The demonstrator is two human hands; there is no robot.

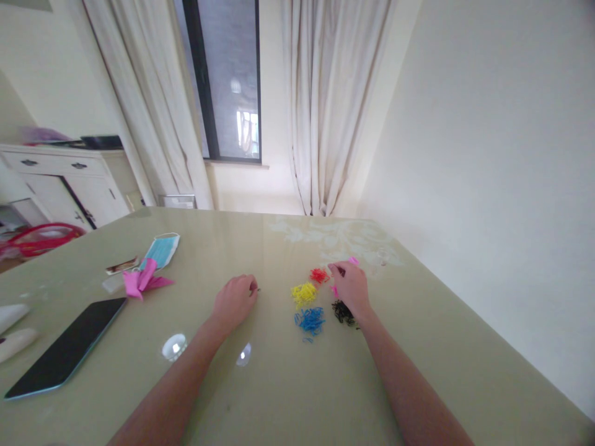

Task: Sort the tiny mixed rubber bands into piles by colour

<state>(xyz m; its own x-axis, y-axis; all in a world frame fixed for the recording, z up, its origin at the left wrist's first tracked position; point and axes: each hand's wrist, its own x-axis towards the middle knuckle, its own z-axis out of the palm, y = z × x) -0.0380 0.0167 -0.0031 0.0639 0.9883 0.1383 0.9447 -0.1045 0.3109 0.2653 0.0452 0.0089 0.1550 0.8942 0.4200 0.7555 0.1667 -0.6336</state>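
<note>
Small rubber bands lie in loose piles by colour: red (319, 275), yellow (304, 295), blue (310, 321), black (343, 313) and pink (354, 261). My right hand (352, 286) is over the pink pile and hides most of it, just beyond the black one. Its fingers are curled together; what they hold, if anything, is hidden. To the left of the piles, my left hand (236, 300) rests at the table surface with its fingers pinched. A tiny dark piece that looks like a black rubber band pokes out at its fingertips.
A dark tablet (69, 344) lies at the left. Beyond it are a pink folded-paper piece (143, 280), a blue face mask (161, 251) and a small brown packet (121, 266). Pale rounded objects (17, 344) sit at the left edge. A wall (502, 186) borders the table's right side.
</note>
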